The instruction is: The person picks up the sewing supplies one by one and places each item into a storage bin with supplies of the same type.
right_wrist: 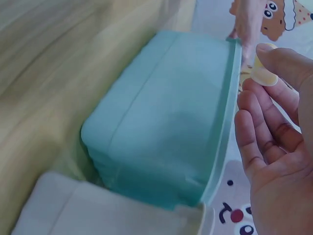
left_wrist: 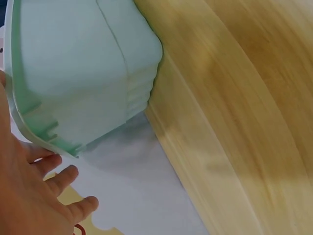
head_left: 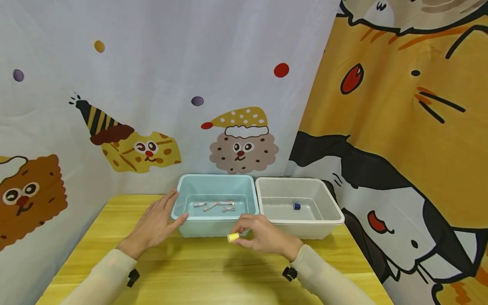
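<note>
My right hand pinches a yellow spool of thread between thumb and fingers, just in front of the light-blue bin. In the right wrist view the spool sits at the fingertips, outside the bin. My left hand rests on the bin's left rim, its fingers extended and thumb at the front left corner. Several small pale pieces, shaped like nail clippers, lie on the blue bin's floor. A dark blue spool of thread lies inside the white bin.
The two bins stand side by side at the back of the yellow wood-grain table. Behind them hangs a white curtain with cartoon prints, and an orange cartoon cloth hangs on the right.
</note>
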Action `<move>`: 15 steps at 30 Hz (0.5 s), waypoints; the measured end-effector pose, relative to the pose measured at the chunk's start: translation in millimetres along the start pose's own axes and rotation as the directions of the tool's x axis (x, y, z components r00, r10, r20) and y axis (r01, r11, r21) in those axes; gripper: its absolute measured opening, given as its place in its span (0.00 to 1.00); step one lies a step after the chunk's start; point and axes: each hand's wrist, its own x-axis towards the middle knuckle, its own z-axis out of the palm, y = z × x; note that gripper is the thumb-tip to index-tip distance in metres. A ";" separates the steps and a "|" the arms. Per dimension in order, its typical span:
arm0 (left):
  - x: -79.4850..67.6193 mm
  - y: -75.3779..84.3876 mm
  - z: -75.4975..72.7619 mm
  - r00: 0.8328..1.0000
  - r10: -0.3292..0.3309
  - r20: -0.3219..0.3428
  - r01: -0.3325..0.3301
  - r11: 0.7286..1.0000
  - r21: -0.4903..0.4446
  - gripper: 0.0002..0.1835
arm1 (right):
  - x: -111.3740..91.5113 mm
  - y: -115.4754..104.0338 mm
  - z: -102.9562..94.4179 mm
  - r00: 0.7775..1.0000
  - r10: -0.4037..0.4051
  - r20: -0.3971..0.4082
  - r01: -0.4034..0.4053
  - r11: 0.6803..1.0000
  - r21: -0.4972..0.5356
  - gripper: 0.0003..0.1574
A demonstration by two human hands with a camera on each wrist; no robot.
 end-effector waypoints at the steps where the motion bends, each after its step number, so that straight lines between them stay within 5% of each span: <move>1: 0.1 -1.0 0.5 1.000 0.005 -0.002 -0.005 1.000 -0.003 0.50 | -1.1 0.8 -2.4 1.000 -0.010 -0.011 0.009 1.000 -0.008 0.11; 15: 2.4 -3.7 -0.7 0.999 0.020 0.040 -0.018 0.998 -0.052 0.51 | -18.2 10.0 -37.9 0.995 0.068 -0.072 -0.070 0.997 -0.027 0.14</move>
